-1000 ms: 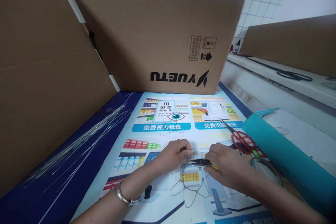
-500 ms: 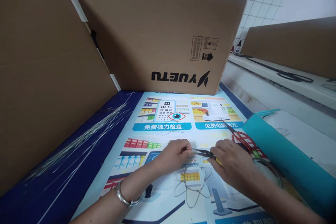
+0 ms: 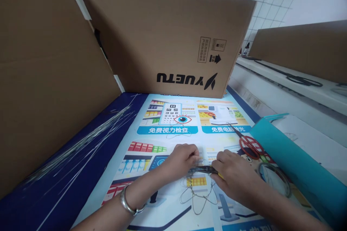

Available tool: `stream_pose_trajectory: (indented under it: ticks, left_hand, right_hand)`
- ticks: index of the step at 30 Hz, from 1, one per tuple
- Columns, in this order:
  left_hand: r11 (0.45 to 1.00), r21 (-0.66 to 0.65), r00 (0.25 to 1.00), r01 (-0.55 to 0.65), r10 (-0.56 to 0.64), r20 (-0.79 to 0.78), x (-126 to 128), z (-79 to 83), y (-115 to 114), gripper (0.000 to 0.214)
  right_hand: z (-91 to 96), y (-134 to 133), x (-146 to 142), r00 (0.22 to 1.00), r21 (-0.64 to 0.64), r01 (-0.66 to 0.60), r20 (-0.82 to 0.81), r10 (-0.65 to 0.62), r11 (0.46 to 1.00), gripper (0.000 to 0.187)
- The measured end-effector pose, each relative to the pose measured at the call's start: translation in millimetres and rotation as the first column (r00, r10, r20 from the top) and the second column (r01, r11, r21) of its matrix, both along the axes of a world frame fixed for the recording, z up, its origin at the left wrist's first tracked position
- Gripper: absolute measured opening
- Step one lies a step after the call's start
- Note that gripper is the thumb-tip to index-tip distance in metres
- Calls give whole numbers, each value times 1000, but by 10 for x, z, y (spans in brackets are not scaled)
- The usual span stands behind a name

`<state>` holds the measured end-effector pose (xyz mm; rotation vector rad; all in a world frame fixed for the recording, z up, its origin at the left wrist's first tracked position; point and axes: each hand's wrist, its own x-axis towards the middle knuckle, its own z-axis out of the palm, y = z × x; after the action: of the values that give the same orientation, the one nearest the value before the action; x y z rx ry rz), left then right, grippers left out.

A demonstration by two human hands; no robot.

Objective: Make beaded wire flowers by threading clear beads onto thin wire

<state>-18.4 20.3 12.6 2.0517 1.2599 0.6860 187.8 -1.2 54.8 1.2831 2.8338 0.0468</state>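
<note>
My left hand, a silver bangle on its wrist, is closed in a pinch on a thin wire piece. Bent into several petal-like loops, this wire shape hangs below the fingers over the printed sheet. My right hand is wrapped round pliers with dark narrow jaws and a bit of yellow handle showing. The plier tips reach left to just under my left fingertips, by the top of the wire. Whether the jaws grip the wire, I cannot tell.
Red-handled scissors and a wire coil lie at right, beside a teal box. Long straight wires rest on the blue cloth at left. Another thin wire outline lies ahead. Cardboard panels stand behind and left.
My right hand and the pliers have moved left and slightly down, bringing the tips under my left fingers. My left hand keeps its pinch in nearly the same place.
</note>
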Motion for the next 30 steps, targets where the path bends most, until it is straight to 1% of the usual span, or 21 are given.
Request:
stream_pose_trajectory:
  ticks: [10, 13, 21, 30]
  left_hand:
    - [996, 85, 999, 37, -35, -21, 41, 12, -32, 13]
    - [993, 104, 998, 56, -54, -28, 46, 20, -44, 13]
    - [986, 143, 995, 89, -80, -62, 48, 47, -51, 16]
    - [979, 175, 992, 107, -93, -89, 52, 35, -69, 16]
  right_hand:
    - [6, -14, -39, 999, 56, -16, 30, 15, 998, 10]
    - [2, -5, -47, 999, 50, -37, 35, 35, 998, 12]
    - [-14, -8, -26, 998, 33, -54, 34, 53, 998, 11]
    - [-55, -2, -21, 997, 6, -61, 46, 60, 998, 12]
